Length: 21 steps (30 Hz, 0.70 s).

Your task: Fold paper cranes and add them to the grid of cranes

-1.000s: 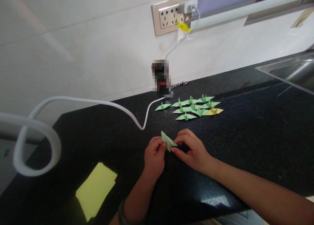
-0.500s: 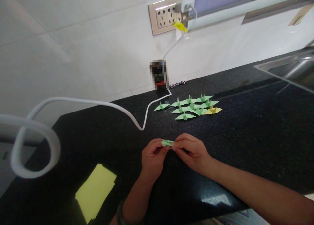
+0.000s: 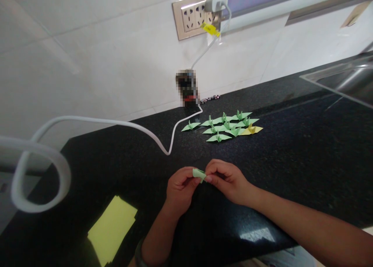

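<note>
A small folded piece of green paper (image 3: 199,173) is pinched between the fingertips of both hands just above the black countertop (image 3: 291,158). My left hand (image 3: 179,189) grips its left side and my right hand (image 3: 225,179) grips its right side. Most of the paper is hidden by my fingers. Further back on the counter lies a cluster of several finished green paper cranes (image 3: 224,126), with one yellow crane (image 3: 252,130) at its right end.
A stack of yellow paper squares (image 3: 112,228) lies near the counter's front left. A white cable (image 3: 122,123) runs from a wall socket (image 3: 192,16) across the counter and loops at far left. A blurred dark object (image 3: 188,89) stands against the wall. A steel sink edge (image 3: 344,78) shows at right.
The green paper, first held open and pointing up, has been folded flat and small between my fingertips. Both hands have stayed in nearly the same spot.
</note>
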Available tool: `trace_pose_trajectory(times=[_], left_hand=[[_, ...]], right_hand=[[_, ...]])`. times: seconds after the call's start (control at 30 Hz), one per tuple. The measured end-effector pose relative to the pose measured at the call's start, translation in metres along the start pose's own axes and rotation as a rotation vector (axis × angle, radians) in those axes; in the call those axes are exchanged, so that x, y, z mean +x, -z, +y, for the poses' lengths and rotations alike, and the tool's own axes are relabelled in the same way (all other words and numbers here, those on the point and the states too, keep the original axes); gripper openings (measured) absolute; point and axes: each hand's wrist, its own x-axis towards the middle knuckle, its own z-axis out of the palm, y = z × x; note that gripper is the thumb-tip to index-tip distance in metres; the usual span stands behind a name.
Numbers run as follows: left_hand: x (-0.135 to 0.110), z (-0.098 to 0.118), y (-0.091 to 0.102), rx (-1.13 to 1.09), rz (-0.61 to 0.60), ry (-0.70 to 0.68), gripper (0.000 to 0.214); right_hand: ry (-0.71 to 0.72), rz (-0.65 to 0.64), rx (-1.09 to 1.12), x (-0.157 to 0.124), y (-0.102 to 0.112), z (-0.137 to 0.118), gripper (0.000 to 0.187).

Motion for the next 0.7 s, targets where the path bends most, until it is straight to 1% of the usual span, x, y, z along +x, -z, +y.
trace_pose_trajectory(times=[0.07,0.13,0.17,0.23,0.3,0.4,0.47,0.6,0.7], left_hand=[[-0.001,0.0,0.001,0.003,-0.022,0.043,0.011],[-0.001,-0.001,0.002,-0.019,-0.044,0.087,0.012],[-0.001,-0.001,0.001,-0.036,-0.054,0.101,0.012],[-0.001,-0.002,0.001,-0.069,-0.069,0.117,0.013],[-0.001,-0.002,0.0,-0.099,-0.069,0.13,0.014],[0.0,-0.004,-0.001,-0.155,-0.047,0.167,0.014],[0.0,-0.004,-0.003,-0.203,-0.044,0.209,0.013],[0.001,-0.002,-0.006,-0.33,-0.084,0.318,0.013],[0.0,-0.001,-0.009,-0.399,-0.095,0.386,0.017]], right_hand=[[-0.073,0.023,0.04,-0.001,-0.001,0.001,0.009],[-0.1,0.031,0.046,-0.001,-0.001,0.001,0.02],[-0.085,0.019,0.03,-0.001,0.0,0.0,0.023],[-0.03,-0.016,-0.011,0.0,0.001,-0.002,0.021],[0.008,-0.021,-0.03,0.001,0.003,-0.003,0.017],[-0.033,0.031,0.011,0.002,0.002,-0.003,0.015],[-0.123,0.052,0.111,0.002,0.0,-0.001,0.014],[-0.362,-0.015,0.468,0.003,-0.004,0.005,0.018],[-0.441,-0.034,0.629,0.004,-0.005,0.007,0.019]])
